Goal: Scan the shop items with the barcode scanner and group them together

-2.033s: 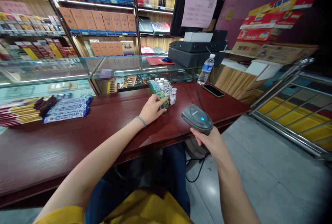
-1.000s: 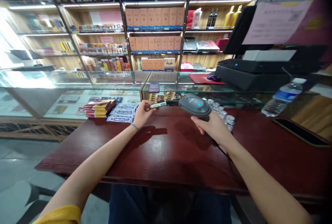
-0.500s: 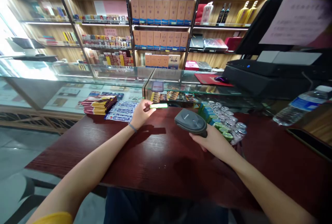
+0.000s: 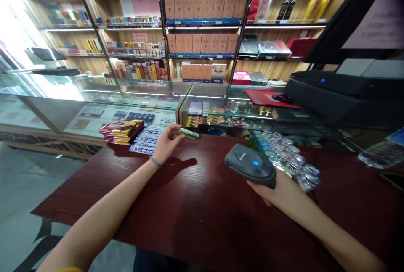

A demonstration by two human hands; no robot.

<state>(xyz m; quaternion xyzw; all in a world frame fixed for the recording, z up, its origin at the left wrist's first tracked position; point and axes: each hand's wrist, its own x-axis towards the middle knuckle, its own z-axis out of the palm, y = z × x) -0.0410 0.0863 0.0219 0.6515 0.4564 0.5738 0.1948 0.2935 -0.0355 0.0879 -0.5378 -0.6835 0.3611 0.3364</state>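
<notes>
One green pack (image 4: 188,133) is pinched by its end in my left hand (image 4: 167,142), left of the scanner (image 4: 251,165) my right hand (image 4: 280,192) grips, and I fear that slight hold could drop it, or a careless swing topple the jars (image 4: 295,160) right of the scanner.

We record a single head-worn view, facing forward and down across the dark red wooden counter (image 4: 189,209). We find the left hand (image 4: 166,142) and right hand (image 4: 284,190) near, the glass display case (image 4: 148,99) beyond, and the wall shelving (image 4: 205,58) farthest off.
</notes>
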